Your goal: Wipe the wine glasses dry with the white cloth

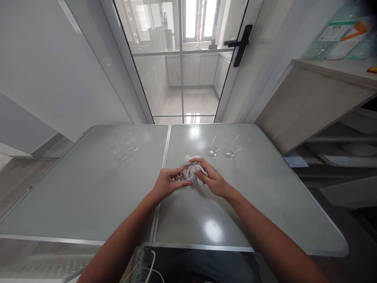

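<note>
Above the middle of the table, my left hand (169, 182) is closed around a clear glass (180, 177), probably stemmed like the others, lying on its side with its base toward the palm. My right hand (213, 179) grips a white cloth (193, 171) and presses it against the mouth end of that glass. Cloth and fingers hide much of the bowl. Beyond my right hand, two clear stemmed glasses (215, 147) (232, 148) stand on the table. Farther left, several more clear stemmed glasses (123, 148) are grouped together, their outlines faint.
The grey-green table (88, 196) has a metal seam (167, 147) running front to back. Behind it stands a glazed door (200, 70) with a black handle (243, 45). At right, a wooden shelf unit (312, 94) carries clear plastic bottles (335, 37). A white cable (151, 263) hangs at the near edge.
</note>
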{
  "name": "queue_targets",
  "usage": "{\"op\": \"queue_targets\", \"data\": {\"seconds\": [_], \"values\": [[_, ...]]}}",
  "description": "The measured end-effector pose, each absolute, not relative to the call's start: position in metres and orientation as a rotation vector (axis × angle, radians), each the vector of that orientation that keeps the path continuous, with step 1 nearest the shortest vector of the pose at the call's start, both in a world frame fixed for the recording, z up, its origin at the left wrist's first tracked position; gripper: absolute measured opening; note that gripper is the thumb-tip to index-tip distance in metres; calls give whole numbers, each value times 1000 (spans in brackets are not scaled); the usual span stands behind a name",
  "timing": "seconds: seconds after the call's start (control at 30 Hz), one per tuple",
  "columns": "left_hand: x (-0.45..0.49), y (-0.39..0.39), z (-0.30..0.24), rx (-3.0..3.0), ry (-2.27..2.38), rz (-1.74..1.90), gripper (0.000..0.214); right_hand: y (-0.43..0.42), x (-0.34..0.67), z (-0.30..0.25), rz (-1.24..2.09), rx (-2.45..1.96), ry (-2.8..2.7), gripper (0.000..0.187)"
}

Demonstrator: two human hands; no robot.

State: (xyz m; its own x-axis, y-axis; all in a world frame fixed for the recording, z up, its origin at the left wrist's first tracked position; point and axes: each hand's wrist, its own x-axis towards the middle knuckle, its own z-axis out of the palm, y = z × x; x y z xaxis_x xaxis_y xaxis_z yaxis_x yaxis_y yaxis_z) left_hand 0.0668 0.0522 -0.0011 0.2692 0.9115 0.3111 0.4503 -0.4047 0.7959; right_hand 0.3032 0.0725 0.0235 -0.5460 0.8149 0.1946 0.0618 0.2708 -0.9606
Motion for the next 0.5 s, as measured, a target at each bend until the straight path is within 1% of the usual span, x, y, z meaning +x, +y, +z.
{"op": "queue_targets", "data": {"seconds": [0.07, 0.17, 0.3, 0.4, 0.5], "values": [[71, 51, 1, 1910, 1214, 1036, 59, 71, 303, 24, 1345, -827, -1775, 43], [73, 49, -1, 1939, 1240, 1047, 55, 67, 302, 26, 1371, -826, -1764, 52], [71, 48, -9, 2166, 1286, 1083, 60, 67, 302, 27, 1386, -776, -1872, 63], [70, 48, -12, 2319, 1307, 1080, 62, 70, 305, 28, 1389, -774, -1942, 61], [68, 50, -10, 2281, 1315, 1074, 63, 71, 305, 29, 1395, -732, -1960, 55]]}}
